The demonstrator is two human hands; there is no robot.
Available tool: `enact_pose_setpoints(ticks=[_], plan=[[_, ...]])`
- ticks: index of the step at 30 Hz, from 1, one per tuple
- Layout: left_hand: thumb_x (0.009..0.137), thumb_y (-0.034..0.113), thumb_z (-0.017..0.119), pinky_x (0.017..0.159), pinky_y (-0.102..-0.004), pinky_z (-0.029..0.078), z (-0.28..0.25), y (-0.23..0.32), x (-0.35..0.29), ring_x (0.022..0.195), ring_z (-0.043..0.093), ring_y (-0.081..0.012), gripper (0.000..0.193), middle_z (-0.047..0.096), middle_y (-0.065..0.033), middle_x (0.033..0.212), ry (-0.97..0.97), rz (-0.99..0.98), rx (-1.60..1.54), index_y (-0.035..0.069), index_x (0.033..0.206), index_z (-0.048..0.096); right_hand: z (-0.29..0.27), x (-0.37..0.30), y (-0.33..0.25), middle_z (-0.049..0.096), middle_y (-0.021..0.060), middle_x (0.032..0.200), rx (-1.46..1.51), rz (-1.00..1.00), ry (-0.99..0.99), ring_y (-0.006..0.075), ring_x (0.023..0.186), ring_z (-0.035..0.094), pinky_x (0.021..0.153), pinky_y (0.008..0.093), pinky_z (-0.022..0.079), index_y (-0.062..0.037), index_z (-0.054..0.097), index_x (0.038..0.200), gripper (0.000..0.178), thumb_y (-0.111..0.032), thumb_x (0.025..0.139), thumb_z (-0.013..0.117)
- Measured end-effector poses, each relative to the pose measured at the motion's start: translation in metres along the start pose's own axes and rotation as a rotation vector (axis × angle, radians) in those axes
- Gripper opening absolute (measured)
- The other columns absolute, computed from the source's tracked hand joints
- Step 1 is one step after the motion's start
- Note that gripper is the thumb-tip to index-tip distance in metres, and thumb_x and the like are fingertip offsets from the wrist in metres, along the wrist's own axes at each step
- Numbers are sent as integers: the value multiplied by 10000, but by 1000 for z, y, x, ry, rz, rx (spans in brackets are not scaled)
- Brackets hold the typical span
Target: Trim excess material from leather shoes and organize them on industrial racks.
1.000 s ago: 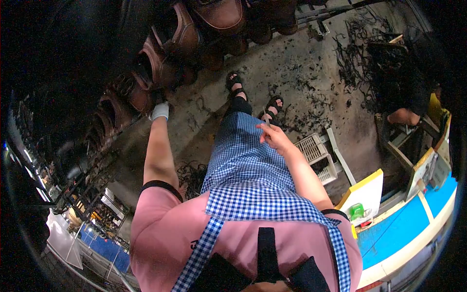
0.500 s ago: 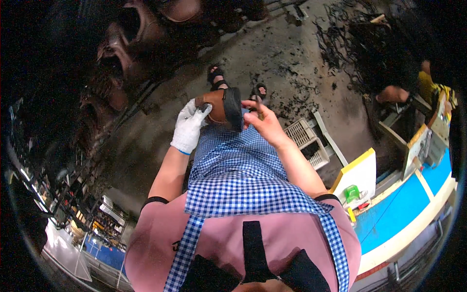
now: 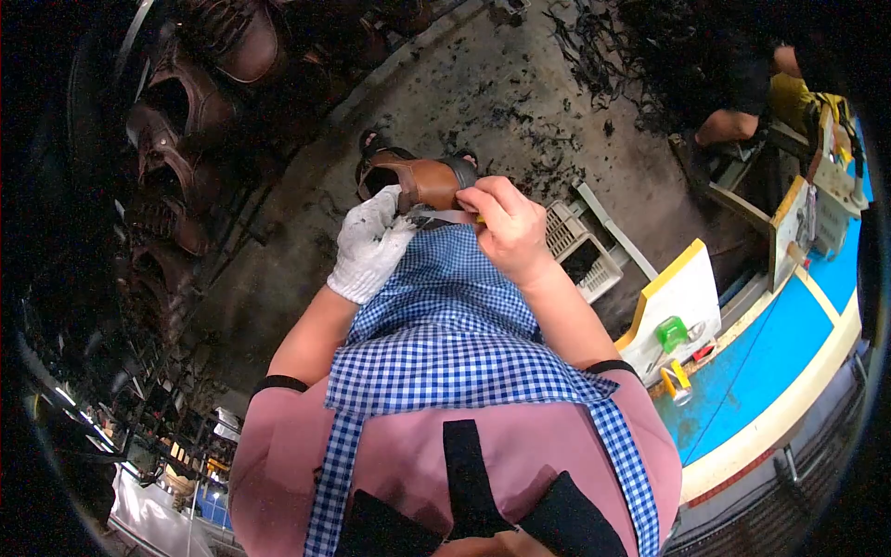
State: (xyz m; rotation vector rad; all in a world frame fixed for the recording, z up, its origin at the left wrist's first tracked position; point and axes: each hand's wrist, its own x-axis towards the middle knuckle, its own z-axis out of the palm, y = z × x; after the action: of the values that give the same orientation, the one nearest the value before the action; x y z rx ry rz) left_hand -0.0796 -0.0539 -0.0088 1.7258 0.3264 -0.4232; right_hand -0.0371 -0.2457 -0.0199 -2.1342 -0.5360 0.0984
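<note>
A brown leather shoe (image 3: pixel 429 184) with a black sole is held up in front of my apron. My left hand (image 3: pixel 367 251), in a white knitted glove with darkened fingertips, is closed on the shoe's near left side. In my bare right hand (image 3: pixel 510 227) is a knife with a flat, thin metal blade (image 3: pixel 450 217). A bit of its yellow handle shows between my curled fingers. The blade points left along the near side of the shoe, toward the gloved fingertips. Whether its edge touches the leather or sole, I cannot tell.
Several dark brown shoes (image 3: pixel 190 107) fill a rack at far left. Black scraps (image 3: pixel 594 60) litter the floor. A pale plastic crate (image 3: pixel 568 232) stands right of my legs. A blue-topped bench (image 3: pixel 742 381) and yellow-edged white board (image 3: pixel 661 311) lie right; a person's knee (image 3: pixel 729 126) is beyond.
The shoe has turned so its opening now shows at the left. My right hand has come nearer and curled, and the knife blade now lies along the shoe's near side.
</note>
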Motion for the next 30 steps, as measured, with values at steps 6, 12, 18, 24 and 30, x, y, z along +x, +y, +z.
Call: enact_pose_setpoints(ticks=[6,12,18,24,30], plan=[[850,104,580,774,-255,462,17,15,3,841,585,-121,185,624,-51,939,177,-158,-470,1,1004,568,19,-12,24,435,-22,640,1278,1018,421,71,501,378,418,196,289,-63,519,879,53,-99,865,555],[861,119,582,793,-271,471,14,11,6,914,583,-135,257,599,-48,1020,222,-367,-557,40,1102,538,4,-30,50,491,-48,667,845,945,223,32,519,399,458,185,298,-44,567,905,113,-153,876,576],[890,136,529,880,-352,458,13,12,18,1065,535,-213,361,525,-102,1184,240,-380,-862,51,1232,450,-1,-22,34,568,-22,741,930,810,157,60,622,493,622,191,415,-26,558,1163,345,-98,832,621],[930,207,454,947,-417,418,11,7,24,1138,485,-264,398,466,-123,1269,106,-382,-1125,45,1287,385,-6,-20,43,598,-8,792,441,274,-33,76,679,515,628,217,421,-9,604,938,187,-31,762,665],[926,242,457,973,-450,376,3,-1,17,1149,470,-283,396,477,-124,1268,100,-377,-1109,46,1266,408,-3,-35,80,576,-22,723,631,685,397,60,632,496,583,229,418,-16,599,983,216,-157,825,642]])
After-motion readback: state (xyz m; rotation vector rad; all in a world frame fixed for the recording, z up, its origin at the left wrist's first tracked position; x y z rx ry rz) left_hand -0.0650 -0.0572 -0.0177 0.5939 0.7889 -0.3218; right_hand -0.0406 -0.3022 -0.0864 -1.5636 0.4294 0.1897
